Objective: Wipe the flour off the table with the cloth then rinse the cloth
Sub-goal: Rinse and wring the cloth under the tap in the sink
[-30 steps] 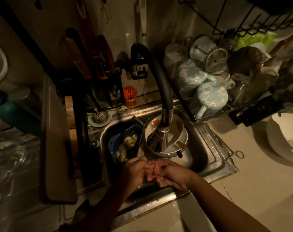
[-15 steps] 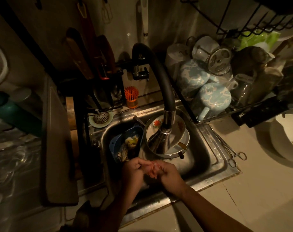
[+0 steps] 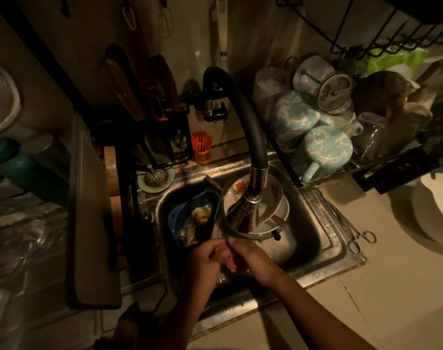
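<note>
My right hand (image 3: 253,258) has pressed closer into my left hand (image 3: 206,258) since a second ago — its fingers (image 3: 228,263), splayed then, now tuck inside the left's curl, bottom centre.

Left hand (image 3: 206,258) and right hand (image 3: 255,258) joined together over the near part of the sink (image 3: 314,238), just in front of the faucet head (image 3: 243,213). Contents of grip too dim to identify. Behind the hands: blue strainer basket (image 3: 176,218) with food scraps, beside stacked plates (image 3: 238,188). Scissors (image 3: 351,229) on counter, right of sink.
</note>
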